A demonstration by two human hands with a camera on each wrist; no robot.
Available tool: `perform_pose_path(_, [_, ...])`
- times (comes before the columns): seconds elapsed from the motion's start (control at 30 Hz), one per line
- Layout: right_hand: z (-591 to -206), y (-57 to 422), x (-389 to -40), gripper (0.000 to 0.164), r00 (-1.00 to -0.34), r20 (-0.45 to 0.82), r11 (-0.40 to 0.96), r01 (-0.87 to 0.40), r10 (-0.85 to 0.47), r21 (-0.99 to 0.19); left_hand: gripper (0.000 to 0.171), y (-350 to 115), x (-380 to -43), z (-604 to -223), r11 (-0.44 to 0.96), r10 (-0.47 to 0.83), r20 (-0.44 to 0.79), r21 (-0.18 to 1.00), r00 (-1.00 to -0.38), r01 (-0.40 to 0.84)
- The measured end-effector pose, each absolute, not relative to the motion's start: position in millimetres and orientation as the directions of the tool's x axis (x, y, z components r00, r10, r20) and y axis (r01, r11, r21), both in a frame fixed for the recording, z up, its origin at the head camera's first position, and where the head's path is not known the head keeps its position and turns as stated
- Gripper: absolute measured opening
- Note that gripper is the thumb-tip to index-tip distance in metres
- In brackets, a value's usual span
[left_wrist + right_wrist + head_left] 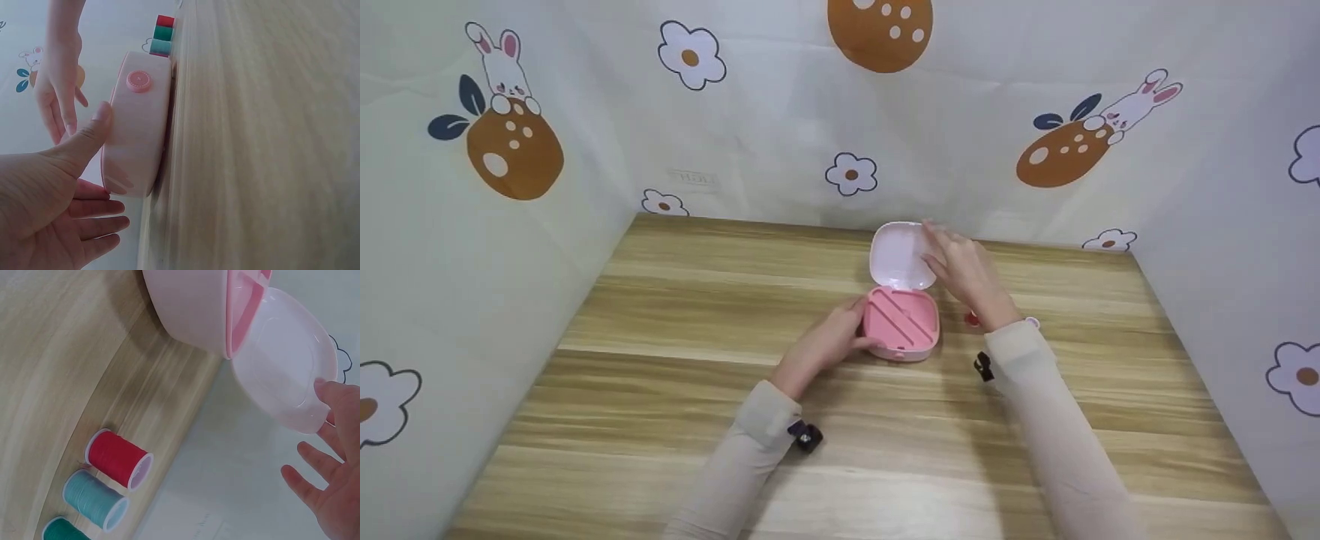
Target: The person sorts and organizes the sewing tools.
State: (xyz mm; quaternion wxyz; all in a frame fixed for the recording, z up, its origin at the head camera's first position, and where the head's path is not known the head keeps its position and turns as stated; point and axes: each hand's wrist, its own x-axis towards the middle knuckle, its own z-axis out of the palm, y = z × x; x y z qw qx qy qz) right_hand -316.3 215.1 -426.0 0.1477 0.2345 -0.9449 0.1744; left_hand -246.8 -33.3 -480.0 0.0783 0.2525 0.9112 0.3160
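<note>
A pink box (pixel 901 322) stands on the table, its white lid (pixel 896 255) raised at the back. Inside lies a pink tray with slanting dividers. On the box's front sits a round, button-shaped pink knob (pixel 139 81). My left hand (pixel 831 337) holds the left side of the box, thumb at the front and forefinger at the side; its other fingers stick out straight. At the lid's right edge, my right hand (pixel 966 266) has its thumb on the inner face (pixel 292 365) and a fingertip partly behind the rim.
Thread spools lie right of the box, near the right wrist: a red spool (pixel 119 459), a light teal spool (pixel 95 499) and a green spool (pixel 64 530). Behind the table (pixel 697 300) hangs a printed cloth (pixel 765 112), which also flanks both sides.
</note>
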Motion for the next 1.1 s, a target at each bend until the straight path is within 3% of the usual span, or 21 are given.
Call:
perform_pose_path(0.47, [-436, 220, -289, 0.07, -0.891, 0.402, 0.821, -0.386, -0.213, -0.421, 0.086, -32, -244, -481, 0.676, 0.502, 0.006, 0.621, -0.865, 0.396])
perform_pose_path(0.73, [-440, 214, -264, 0.078, -0.95, 0.266, 0.779, -0.29, -0.164, -0.556, 0.088, -34, -247, -481, 0.653, 0.515, 0.007, 0.644, -0.857, 0.398])
perform_pose_path(1.1, [-459, 201, -242, 0.068, -0.966, 0.215, 0.727, -0.249, -0.141, -0.64, 0.089, -41, -253, -483, 0.56, 0.561, 0.071, 0.701, -0.824, 0.442])
